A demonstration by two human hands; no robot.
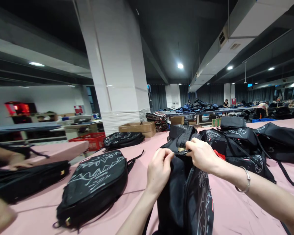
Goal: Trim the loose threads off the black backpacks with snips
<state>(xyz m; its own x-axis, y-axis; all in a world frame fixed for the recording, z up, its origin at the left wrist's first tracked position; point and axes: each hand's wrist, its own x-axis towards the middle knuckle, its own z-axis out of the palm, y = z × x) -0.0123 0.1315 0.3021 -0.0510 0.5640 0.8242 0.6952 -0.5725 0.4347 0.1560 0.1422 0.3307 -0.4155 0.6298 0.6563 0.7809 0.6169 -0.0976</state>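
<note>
A black backpack [172,192] with white line drawings on its front panel stands upright on the pink-covered table before me. Near its top, my left hand [159,168] pinches the black fabric edge between thumb and fingers. Just right of it, my right hand [202,155] is closed at a small gold-coloured metal piece [182,149] by the bag's top edge; it looks like a zipper pull, partly covered by the fingers. A metal bangle [247,179] circles my right wrist.
Another patterned black backpack [95,182] lies at left on the pink table [137,195]. Several black backpacks [237,137] are piled at right. A co-worker's hand [18,161] rests by a black bag [31,178] at far left. Behind stand a cardboard box [137,129], red crate [91,141] and white pillar [115,65].
</note>
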